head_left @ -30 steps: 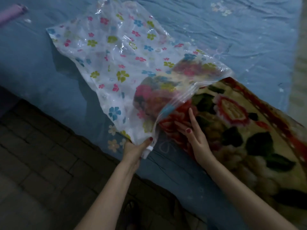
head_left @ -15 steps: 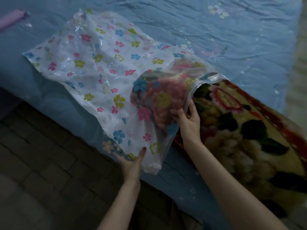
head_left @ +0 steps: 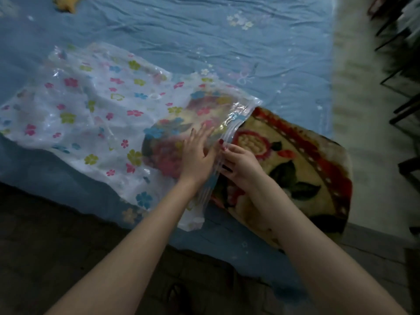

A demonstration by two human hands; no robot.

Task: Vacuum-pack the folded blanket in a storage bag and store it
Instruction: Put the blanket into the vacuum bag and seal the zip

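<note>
A clear storage bag (head_left: 95,123) printed with small coloured flowers lies flat on the blue bed. The folded blanket (head_left: 300,169), cream with big red flowers and dark leaves, sticks out of the bag's mouth to the right; its left end is inside the bag. My left hand (head_left: 197,155) lies flat with straight fingers on top of the bag, over the blanket's inserted end. My right hand (head_left: 238,162) has curled fingers at the bag's opening edge, pinching the plastic rim where it meets the blanket.
The blue bed sheet (head_left: 204,42) stretches behind and left of the bag. A yellow object (head_left: 66,3) lies at the far top left. Dark brick floor (head_left: 56,246) runs along the bed's near edge. Dark metal frames (head_left: 402,64) stand at the right.
My left hand left the bag's lower corner and moved up onto the top of the bag. My right hand shifted from under the opening to its rim. The bag lies flatter.
</note>
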